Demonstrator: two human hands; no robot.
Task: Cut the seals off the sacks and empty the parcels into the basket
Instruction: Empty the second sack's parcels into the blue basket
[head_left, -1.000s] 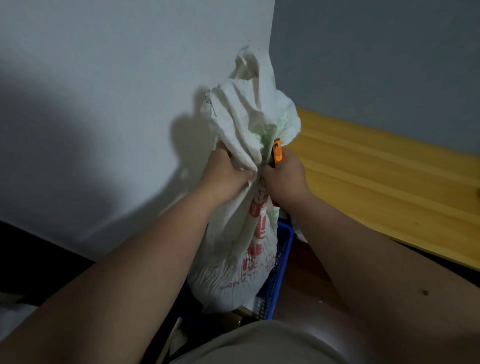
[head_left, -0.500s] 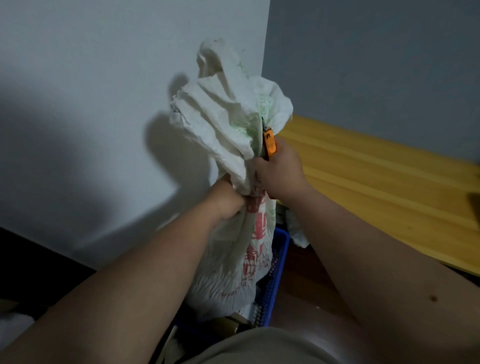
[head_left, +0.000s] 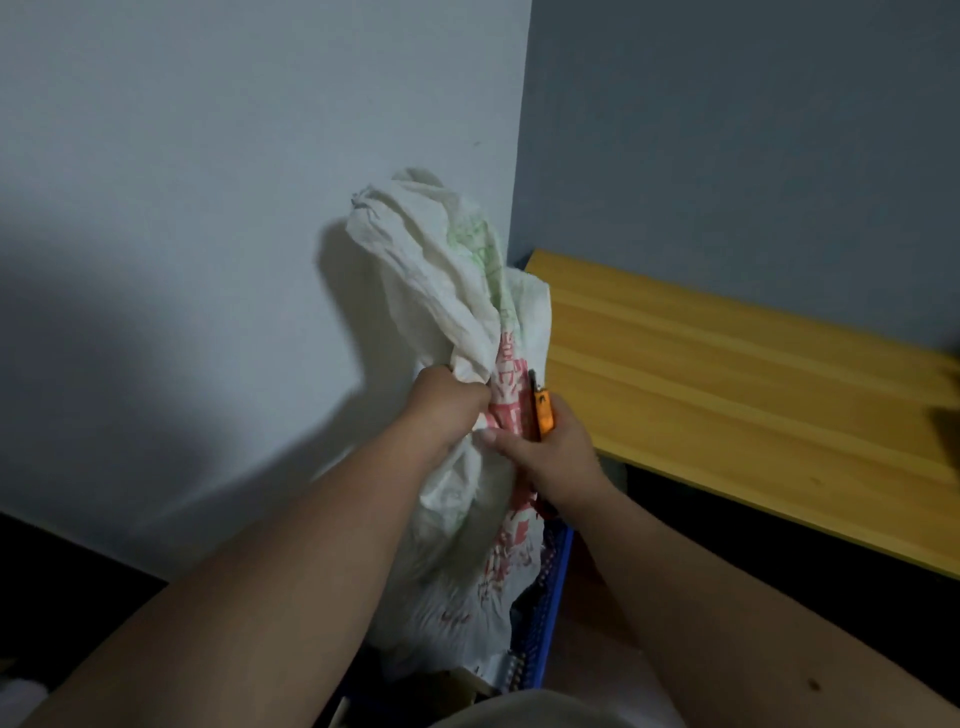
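Note:
A white woven sack (head_left: 441, 291) with red and green print hangs in front of me, its lower end over a blue basket (head_left: 550, 613). My left hand (head_left: 449, 410) grips the bunched middle of the sack. My right hand (head_left: 550, 457) holds an orange utility knife (head_left: 543, 410), blade up, right beside the sack, and its thumb touches the fabric. Some parcels lie dimly visible in the basket below the sack.
A pale wall stands directly behind the sack, with a grey wall to the right. A yellow wooden tabletop (head_left: 753, 379) runs along the right side. The floor below is dark.
The sack's upper part has swung from left of my hands to above them. Both hands have moved lower in the view, the knife still beside the sack.

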